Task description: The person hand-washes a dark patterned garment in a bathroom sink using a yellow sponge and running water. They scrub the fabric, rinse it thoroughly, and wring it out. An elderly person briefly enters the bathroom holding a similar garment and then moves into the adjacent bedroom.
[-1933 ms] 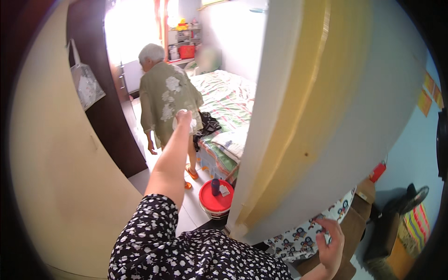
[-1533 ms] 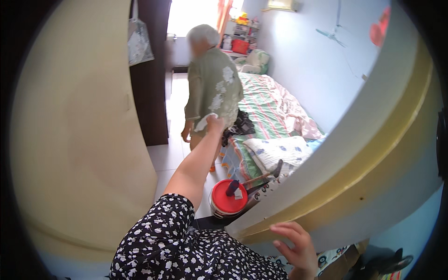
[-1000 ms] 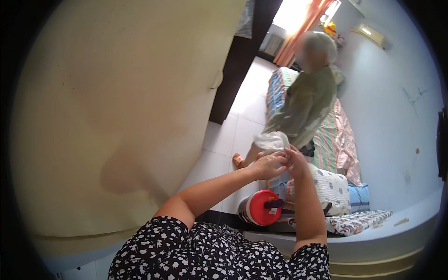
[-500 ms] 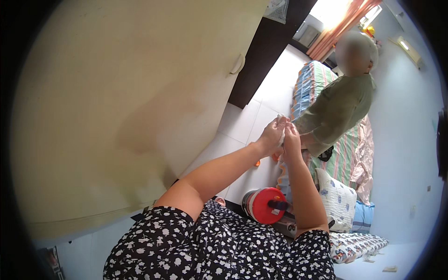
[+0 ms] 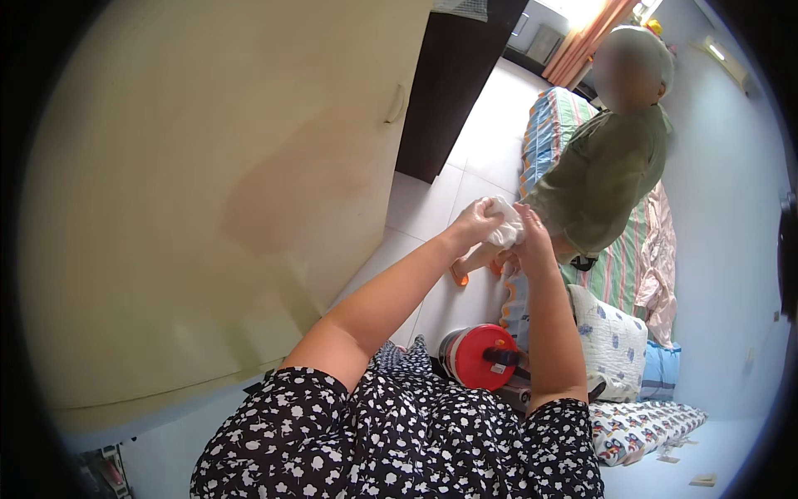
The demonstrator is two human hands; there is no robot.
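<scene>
A small white cloth [image 5: 505,224] is spread between my two hands, out in front of me over the floor. My left hand [image 5: 475,223] is closed on its left edge. At the cloth's right edge, my right hand [image 5: 534,237] grips it, the fingers partly hidden from this angle. Close beyond my right hand stands a person [image 5: 607,175] in an olive-green top. This person's forearms reach down behind my right wrist, where their hands are mostly covered.
A large cream cabinet door [image 5: 208,166] with a handle fills the left. Beyond it is a dark brown cabinet [image 5: 449,83]. A bed with a striped cover [image 5: 619,287] and a pillow [image 5: 611,341] lies to the right. A red-lidded drum [image 5: 485,358] stands near me, on white floor tiles [image 5: 407,249].
My hands have moved apart, and the white cloth, bunched between them before, is now opened out. The view has shifted slightly.
</scene>
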